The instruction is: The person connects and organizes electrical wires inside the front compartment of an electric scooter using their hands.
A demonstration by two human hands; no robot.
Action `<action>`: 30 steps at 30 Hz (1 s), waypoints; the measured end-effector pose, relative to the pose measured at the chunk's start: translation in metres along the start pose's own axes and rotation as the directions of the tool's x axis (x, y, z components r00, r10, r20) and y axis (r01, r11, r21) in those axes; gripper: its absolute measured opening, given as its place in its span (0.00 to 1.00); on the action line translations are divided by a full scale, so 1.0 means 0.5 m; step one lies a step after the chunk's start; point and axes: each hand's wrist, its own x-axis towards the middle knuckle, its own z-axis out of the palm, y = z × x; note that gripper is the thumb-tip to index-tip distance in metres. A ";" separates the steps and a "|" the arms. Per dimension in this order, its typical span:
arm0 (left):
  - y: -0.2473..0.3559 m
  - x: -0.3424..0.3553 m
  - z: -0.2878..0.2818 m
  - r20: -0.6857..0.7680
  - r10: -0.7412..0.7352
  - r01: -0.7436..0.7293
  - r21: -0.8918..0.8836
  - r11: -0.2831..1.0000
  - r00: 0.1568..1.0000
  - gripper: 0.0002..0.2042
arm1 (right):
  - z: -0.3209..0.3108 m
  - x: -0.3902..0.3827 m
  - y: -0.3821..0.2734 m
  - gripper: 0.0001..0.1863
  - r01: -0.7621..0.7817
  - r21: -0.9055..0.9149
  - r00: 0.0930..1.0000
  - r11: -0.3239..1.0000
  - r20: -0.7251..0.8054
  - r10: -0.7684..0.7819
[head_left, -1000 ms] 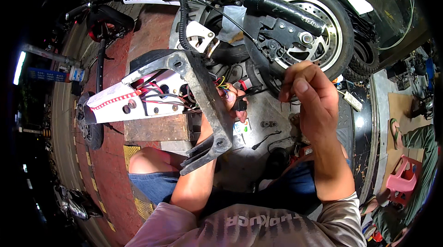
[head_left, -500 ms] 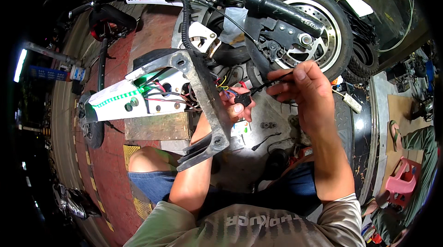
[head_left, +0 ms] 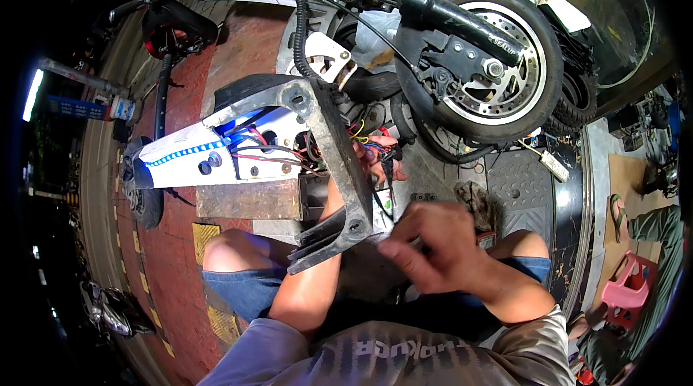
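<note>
My left hand (head_left: 374, 162) is partly hidden behind the grey metal bracket (head_left: 333, 148) of a scooter frame. Its fingers are closed around a bundle of thin coloured wires (head_left: 369, 143) and a black cable piece (head_left: 390, 164). A black strand hangs from there beside the bracket. Nearer to me, my right hand (head_left: 433, 245) is blurred by motion, its fingers curled in; whatever they may hold is hidden. The scooter's white deck (head_left: 249, 164) lies to the left, with a lit blue LED strip (head_left: 186, 154) and red and black wires running into the bracket.
The front wheel (head_left: 498, 61) with its brake disc and black fork lies at the far side. A wooden block (head_left: 249, 200) sits below the deck. At right are a white power strip (head_left: 554, 166), a pink stool (head_left: 629, 288) and another person's leg (head_left: 660, 242).
My right hand has come away from the black cable by the wheel and moved toward me. My left hand stays at the wires. The LED strip has turned from green to blue.
</note>
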 end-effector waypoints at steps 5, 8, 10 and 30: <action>-0.013 0.014 0.004 0.079 0.270 -0.280 0.342 0.897 0.960 0.14 | -0.034 0.017 0.046 0.10 -0.573 0.127 0.780 0.810 -0.218 0.586; 0.005 -0.002 0.023 -0.006 0.237 -0.212 0.424 0.880 0.972 0.19 | -0.035 0.001 0.113 0.13 -0.608 -0.045 0.787 0.793 -0.161 0.595; 0.014 0.003 0.028 -0.011 0.195 -0.177 0.371 0.912 0.981 0.22 | -0.041 0.004 0.125 0.15 -0.586 -0.176 0.810 0.791 -0.099 0.578; 0.029 0.003 0.028 0.007 0.042 -0.042 0.207 0.977 0.999 0.29 | -0.057 0.006 0.143 0.13 -0.321 -0.345 0.894 0.882 0.198 0.403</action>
